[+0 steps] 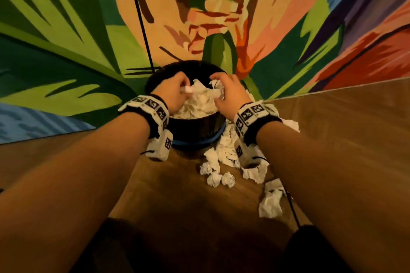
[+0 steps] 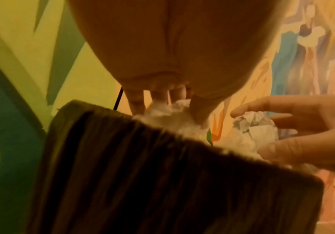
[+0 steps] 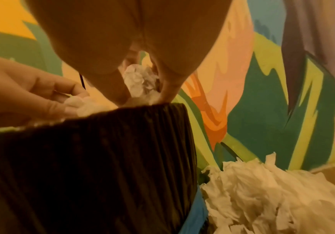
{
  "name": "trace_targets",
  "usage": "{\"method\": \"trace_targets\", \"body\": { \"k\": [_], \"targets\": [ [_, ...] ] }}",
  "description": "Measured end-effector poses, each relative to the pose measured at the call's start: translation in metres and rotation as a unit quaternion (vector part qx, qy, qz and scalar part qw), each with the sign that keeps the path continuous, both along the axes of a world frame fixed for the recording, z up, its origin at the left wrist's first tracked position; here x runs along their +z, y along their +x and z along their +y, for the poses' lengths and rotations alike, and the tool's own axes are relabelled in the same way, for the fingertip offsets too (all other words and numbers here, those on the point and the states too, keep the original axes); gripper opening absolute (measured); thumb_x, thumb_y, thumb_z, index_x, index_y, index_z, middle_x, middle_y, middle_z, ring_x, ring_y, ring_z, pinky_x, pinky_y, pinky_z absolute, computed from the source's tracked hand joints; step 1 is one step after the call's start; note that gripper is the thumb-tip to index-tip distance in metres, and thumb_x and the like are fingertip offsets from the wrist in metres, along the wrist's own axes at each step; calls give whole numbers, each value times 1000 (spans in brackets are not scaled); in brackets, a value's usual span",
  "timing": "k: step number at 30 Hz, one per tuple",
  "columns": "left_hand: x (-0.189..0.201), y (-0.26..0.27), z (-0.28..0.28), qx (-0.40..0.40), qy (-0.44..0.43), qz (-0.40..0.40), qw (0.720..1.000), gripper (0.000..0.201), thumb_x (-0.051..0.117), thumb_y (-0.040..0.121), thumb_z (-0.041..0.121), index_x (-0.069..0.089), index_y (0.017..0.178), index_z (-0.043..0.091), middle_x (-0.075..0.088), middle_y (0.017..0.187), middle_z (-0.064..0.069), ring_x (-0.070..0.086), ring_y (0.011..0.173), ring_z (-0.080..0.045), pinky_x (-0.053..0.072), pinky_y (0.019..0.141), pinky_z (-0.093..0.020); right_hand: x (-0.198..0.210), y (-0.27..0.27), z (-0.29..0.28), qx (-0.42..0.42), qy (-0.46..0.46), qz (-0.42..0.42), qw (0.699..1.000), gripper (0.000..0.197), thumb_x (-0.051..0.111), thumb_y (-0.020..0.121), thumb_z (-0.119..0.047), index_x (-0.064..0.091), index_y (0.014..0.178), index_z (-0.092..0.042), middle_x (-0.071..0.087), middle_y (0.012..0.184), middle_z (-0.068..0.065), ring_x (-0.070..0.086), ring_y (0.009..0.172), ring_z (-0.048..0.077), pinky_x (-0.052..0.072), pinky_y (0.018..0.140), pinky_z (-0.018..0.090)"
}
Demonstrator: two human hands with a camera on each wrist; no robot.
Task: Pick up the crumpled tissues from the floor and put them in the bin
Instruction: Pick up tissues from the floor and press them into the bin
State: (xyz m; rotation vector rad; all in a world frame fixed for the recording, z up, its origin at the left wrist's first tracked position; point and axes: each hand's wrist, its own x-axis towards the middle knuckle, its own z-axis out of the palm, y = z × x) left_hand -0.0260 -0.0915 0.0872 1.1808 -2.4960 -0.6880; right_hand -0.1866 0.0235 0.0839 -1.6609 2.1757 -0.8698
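A: Item one, bin [image 1: 195,126]. Dark, lined with a black bag, a blue band round its lower wall; stands on the wooden floor [image 1: 168,195] against the painted wall [image 1: 66,29]. Heaped to the rim with white tissues.

B: Item two, left hand [image 1: 175,93]?

A: Over the bin's left side, grip curled on a tissue wad [image 2: 168,115], fingertips down in the heap.

B: Right hand [image 1: 230,93]?

A: Over the right side, grip closed round a crumpled tissue ball [image 3: 140,80], thumb and fingers pinching it.

B: Handling note?

A: In my judgement, press both loads down into the heap before letting go; tissue is light and springy, and a full bin sheds it.

B: Outstanding stock?

A: Crumpled tissues on the floor [image 1: 221,168], near and right of the bin's foot, several loose balls and one sheet [image 1: 271,201] nearer still.
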Motion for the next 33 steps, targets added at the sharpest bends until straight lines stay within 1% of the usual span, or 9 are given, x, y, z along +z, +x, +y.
{"method": "trace_targets", "body": {
  "k": [4, 7, 9, 11, 15, 18, 24, 30, 33],
  "targets": [
    [-16, 9, 0, 25, -60, -97, 993, 20, 83, 73, 37, 68, 84, 29, 52, 102, 3, 50, 100, -19, 48, 87, -36, -11, 12, -2, 24, 16, 53, 998, 49, 54, 91, -14, 44, 136, -28, 48, 134, 6, 54, 110, 28, 46, 93, 40],
    [-16, 12, 1, 39, -27, -145, 988, 19, 74, 81, 45, 69, 74, 28, 65, 85, 2, 59, 82, -16, 54, 73, -33, -21, 23, -1, 4, 9, 82, 997, 30, 47, 92, -25, 39, 121, -30, 58, 93, -4, 54, 92, 27, 41, 84, 41],
    [-15, 13, 2, 27, -41, -177, 983, 41, 57, 89, 47, 60, 58, 20, 61, 69, -2, 57, 66, -21, 49, 59, -30, -28, 25, -3, -2, 12, 100, 995, 20, 44, 91, -31, 36, 110, -30, 56, 84, -5, 52, 89, 25, 37, 87, 41],
    [-13, 14, 6, 35, -51, -198, 978, 50, 43, 90, 48, 53, 54, 16, 55, 64, -5, 52, 59, -23, 41, 58, -29, -32, 22, -6, 6, 17, 134, 991, 16, 42, 92, -36, 44, 105, -28, 60, 94, -2, 50, 98, 25, 35, 90, 41],
    [-15, 10, 11, 26, -44, -272, 961, 50, 27, 91, 51, 55, 66, 18, 48, 71, -3, 47, 74, -25, 36, 87, -42, -40, 18, -6, 19, 6, 239, 971, 36, 38, 92, -41, 67, 104, -22, 55, 120, -2, 42, 113, 23, 32, 94, 41],
    [-17, 7, 11, 35, -43, -285, 957, 45, 24, 90, 49, 52, 72, 19, 49, 80, -6, 45, 78, -26, 33, 95, -47, -43, 19, -4, 13, 32, 295, 955, 48, 28, 92, -40, 72, 103, -24, 51, 110, -1, 42, 105, 21, 30, 96, 40],
    [-19, 4, 12, 31, -29, -299, 953, 52, 18, 88, 50, 58, 84, 18, 54, 90, -6, 46, 84, -24, 27, 101, -51, -41, 16, -11, 34, 104, 292, 950, 57, 18, 91, -42, 65, 118, -27, 59, 124, 3, 49, 117, 24, 15, 113, 44],
    [-19, 5, 14, 7, -61, -340, 938, 56, 20, 92, 52, 67, 99, 22, 60, 114, -6, 47, 113, -28, 26, 102, -52, -40, 15, -7, 45, 101, 267, 957, 61, 16, 90, -45, 46, 141, -32, 48, 144, 0, 40, 130, 25, 13, 116, 44],
    [-14, 6, 17, 18, -85, -323, 942, 50, 26, 92, 52, 68, 92, 24, 61, 112, -6, 40, 119, -29, 27, 101, -52, -41, 11, -5, 52, 69, 238, 968, 51, 26, 97, -38, 39, 146, -32, 35, 155, -1, 30, 140, 23, 10, 119, 43]
  ]
}}
